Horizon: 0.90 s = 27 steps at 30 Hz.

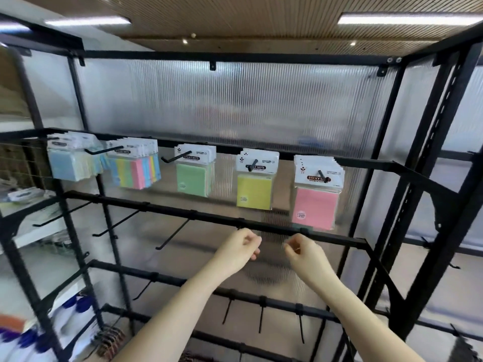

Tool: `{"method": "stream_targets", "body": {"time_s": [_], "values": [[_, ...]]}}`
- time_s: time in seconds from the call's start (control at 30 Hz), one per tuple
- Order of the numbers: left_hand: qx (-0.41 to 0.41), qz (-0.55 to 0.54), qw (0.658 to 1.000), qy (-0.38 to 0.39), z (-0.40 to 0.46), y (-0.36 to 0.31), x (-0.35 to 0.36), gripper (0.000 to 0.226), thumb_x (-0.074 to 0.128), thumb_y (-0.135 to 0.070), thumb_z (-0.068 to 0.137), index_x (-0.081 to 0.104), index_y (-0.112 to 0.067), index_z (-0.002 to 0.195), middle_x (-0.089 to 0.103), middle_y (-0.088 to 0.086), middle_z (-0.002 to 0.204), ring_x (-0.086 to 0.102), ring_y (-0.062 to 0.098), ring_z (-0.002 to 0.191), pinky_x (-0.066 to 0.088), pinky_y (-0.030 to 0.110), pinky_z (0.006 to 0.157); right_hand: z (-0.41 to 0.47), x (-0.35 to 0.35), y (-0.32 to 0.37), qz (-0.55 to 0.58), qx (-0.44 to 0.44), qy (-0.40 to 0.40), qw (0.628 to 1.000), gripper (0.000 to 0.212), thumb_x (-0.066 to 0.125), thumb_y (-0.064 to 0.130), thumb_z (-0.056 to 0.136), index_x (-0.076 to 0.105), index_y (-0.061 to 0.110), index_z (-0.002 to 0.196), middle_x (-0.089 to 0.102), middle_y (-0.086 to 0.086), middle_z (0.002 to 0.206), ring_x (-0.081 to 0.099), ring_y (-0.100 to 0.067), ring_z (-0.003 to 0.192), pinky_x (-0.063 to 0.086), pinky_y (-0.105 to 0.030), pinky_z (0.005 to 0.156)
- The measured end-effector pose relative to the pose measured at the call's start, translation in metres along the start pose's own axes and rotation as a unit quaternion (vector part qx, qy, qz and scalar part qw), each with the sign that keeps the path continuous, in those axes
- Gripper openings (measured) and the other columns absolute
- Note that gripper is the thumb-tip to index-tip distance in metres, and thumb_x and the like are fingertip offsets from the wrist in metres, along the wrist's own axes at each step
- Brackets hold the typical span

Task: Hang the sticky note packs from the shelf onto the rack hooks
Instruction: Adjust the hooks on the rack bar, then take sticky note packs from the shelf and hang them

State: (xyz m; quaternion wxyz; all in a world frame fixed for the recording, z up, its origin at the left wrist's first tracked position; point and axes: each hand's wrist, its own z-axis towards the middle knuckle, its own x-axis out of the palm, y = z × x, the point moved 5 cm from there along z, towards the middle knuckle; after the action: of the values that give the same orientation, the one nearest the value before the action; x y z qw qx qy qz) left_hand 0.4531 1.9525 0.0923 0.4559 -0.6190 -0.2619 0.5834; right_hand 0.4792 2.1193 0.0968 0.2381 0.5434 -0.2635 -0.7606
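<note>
Head view: a black metal rack (428, 158) with a ribbed translucent back panel (235, 105) is seen from the front. Along the top rail, five hooks are loaded w/ sticky note packs. From left to right: a thick bunch of blue packs (68, 163), a bunch of striped multicolour packs (136, 167), green packs (194, 175), yellow packs (254, 182) and pink packs (316, 197). Each bunch is hung by its white header card, the hook rod poking out through the front. The pink bunch hangs lowest in the frame, its bottom edge near the second rail (183, 212).

Bare hooks (115, 226) are seen on the second rail at left and centre, angled out toward the camera; more bare hooks (261, 314) hang off a lower rail.

Both forearms are raised in front of the second rail, close together but apart. The left hand (239, 253) is loosely curled, thumb near fingertips; nothing is seen held in it. The right hand (300, 253) is curled the same way, fingertips bunched; no pack is seen in it either, though motion blur leaves small detail unclear. Neither hand is touching a pack.

At far left, a shelf (28, 202) w/ blurred white items is seen, and blue-and-white items (75, 307) lower down; too blurred to identify.
</note>
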Motion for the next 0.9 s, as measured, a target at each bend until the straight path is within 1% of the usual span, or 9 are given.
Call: {"method": "stream_targets", "body": {"time_s": [0.13, 0.23, 0.3, 0.43, 0.5, 0.63, 0.73, 0.8, 0.9], "values": [[-0.001, 0.094, 0.995, 0.024, -0.022, 0.024, -0.047, 0.021, 0.048, -0.035, 0.098, 0.059, -0.023, 0.110, 0.065, -0.006, 0.106, 0.061, 0.009, 0.096, 0.048, 0.025, 0.082, 0.000, 0.039, 0.050, -0.006, -0.040, 0.035, 0.999, 0.018, 0.053, 0.026, 0.094, 0.062, 0.012, 0.098, 0.066, -0.001, 0.091, 0.061, -0.018, 0.083, 0.049, -0.031, 0.072], [-0.008, 0.133, 0.991, -0.026, -0.039, 0.048, -0.102, 0.018, 0.049, -0.034, 0.097, 0.060, -0.026, 0.107, 0.060, -0.010, 0.101, 0.056, 0.001, 0.089, 0.040, 0.014, 0.068, -0.003, 0.076, 0.095, -0.009, -0.066, 0.059, 0.996, 0.018, 0.052, 0.028, 0.094, 0.060, 0.012, 0.090, 0.065, -0.002, 0.084, 0.059, -0.018, 0.074, 0.043, -0.028, 0.060], [-0.011, 0.146, 0.988, -0.050, -0.050, 0.067, -0.140, 0.012, 0.049, -0.033, 0.097, 0.059, -0.029, 0.102, 0.059, -0.011, 0.098, 0.053, -0.003, 0.086, 0.038, 0.011, 0.065, -0.006, 0.102, 0.127, -0.017, -0.091, 0.076, 0.993, 0.019, 0.052, 0.028, 0.094, 0.057, 0.013, 0.084, 0.062, -0.001, 0.080, 0.055, -0.015, 0.068, 0.038, -0.026, 0.054], [-0.036, 0.174, 0.981, -0.081, -0.080, 0.113, -0.211, 0.012, 0.049, -0.033, 0.096, 0.053, -0.041, 0.088, 0.054, -0.022, 0.088, 0.056, 0.000, 0.088, 0.040, 0.015, 0.066, -0.013, 0.154, 0.185, -0.012, -0.115, 0.101, 0.988, 0.021, 0.051, 0.028, 0.095, 0.056, 0.011, 0.084, 0.060, -0.003, 0.083, 0.054, -0.020, 0.074, 0.037, -0.027, 0.059], [-0.052, 0.196, 0.974, -0.100, -0.094, 0.138, -0.249, 0.014, 0.049, -0.034, 0.095, 0.050, -0.044, 0.084, 0.056, -0.021, 0.089, 0.057, 0.002, 0.090, 0.046, 0.023, 0.075, -0.018, 0.185, 0.215, -0.010, -0.118, 0.115, 0.986, 0.020, 0.050, 0.029, 0.095, 0.054, 0.012, 0.085, 0.061, -0.006, 0.087, 0.054, -0.023, 0.078, 0.038, -0.028, 0.063], [-0.081, 0.222, 0.963, -0.130, -0.124, 0.180, -0.317, 0.010, 0.051, -0.029, 0.096, 0.054, -0.035, 0.088, 0.066, -0.008, 0.102, 0.059, 0.007, 0.092, 0.049, 0.028, 0.084, -0.031, 0.248, 0.271, -0.005, -0.133, 0.149, 0.980, 0.020, 0.050, 0.027, 0.096, 0.058, 0.009, 0.100, 0.064, -0.010, 0.098, 0.059, -0.026, 0.085, 0.046, -0.032, 0.071], [-0.111, 0.256, 0.947, -0.160, -0.152, 0.208, -0.361, 0.011, 0.048, -0.031, 0.096, 0.060, -0.031, 0.095, 0.065, -0.012, 0.100, 0.062, 0.011, 0.088, 0.052, 0.034, 0.082, -0.043, 0.291, 0.309, 0.010, -0.141, 0.165, 0.976, 0.024, 0.050, 0.024, 0.094, 0.060, 0.007, 0.107, 0.066, -0.011, 0.103, 0.061, -0.030, 0.096, 0.050, -0.034, 0.080], [-0.132, 0.269, 0.938, -0.173, -0.171, 0.226, -0.385, 0.013, 0.048, -0.032, 0.097, 0.061, -0.029, 0.102, 0.061, -0.015, 0.098, 0.060, 0.008, 0.080, 0.052, 0.031, 0.077, -0.050, 0.319, 0.335, 0.018, -0.151, 0.183, 0.971, 0.024, 0.050, 0.024, 0.093, 0.061, 0.006, 0.105, 0.067, -0.012, 0.103, 0.062, -0.031, 0.097, 0.049, -0.033, 0.078], [-0.162, 0.257, 0.936, -0.179, -0.195, 0.253, -0.416, 0.015, 0.049, -0.032, 0.097, 0.061, -0.025, 0.102, 0.065, -0.010, 0.103, 0.063, 0.013, 0.093, 0.052, 0.037, 0.085, -0.060, 0.354, 0.371, 0.019, -0.176, 0.201, 0.963, 0.021, 0.051, 0.027, 0.094, 0.060, 0.009, 0.102, 0.067, -0.011, 0.099, 0.063, -0.030, 0.092, 0.042, -0.027, 0.069]]}}
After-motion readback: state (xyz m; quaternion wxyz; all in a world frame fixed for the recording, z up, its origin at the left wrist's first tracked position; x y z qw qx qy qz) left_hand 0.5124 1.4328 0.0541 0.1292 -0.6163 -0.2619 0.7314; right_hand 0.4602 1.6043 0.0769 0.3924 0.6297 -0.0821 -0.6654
